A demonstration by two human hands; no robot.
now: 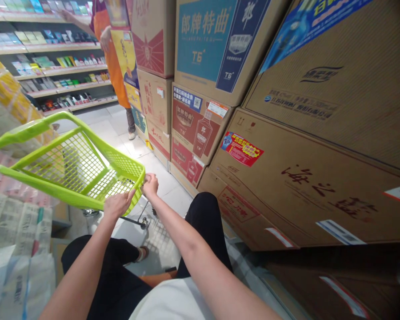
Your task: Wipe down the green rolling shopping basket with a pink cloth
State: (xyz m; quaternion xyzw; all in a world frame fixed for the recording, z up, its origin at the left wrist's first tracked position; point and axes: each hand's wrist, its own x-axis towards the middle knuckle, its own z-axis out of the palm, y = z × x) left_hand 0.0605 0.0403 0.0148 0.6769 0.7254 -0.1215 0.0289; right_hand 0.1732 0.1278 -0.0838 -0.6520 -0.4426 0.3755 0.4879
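A lime-green plastic shopping cart [96, 178] with lattice sides stands tilted across the left of the head view. Its basket looks bare inside, and dark wheels show beneath. My left hand [119, 204] is closed over the rim at the cart's near end. Close beside it, my right hand [150, 184] is curled at the corner of the same end, fingers partly hidden behind the wrist. Below my arms are my bent knees in black trousers.
Stacked cardboard cartons [286, 146] wall off the right side. Packaged goods [16, 222] are piled along the left. Further off, a person in an orange apron [115, 75] stands near stocked shelves [53, 66]. Pale floor tiles [140, 151] run between.
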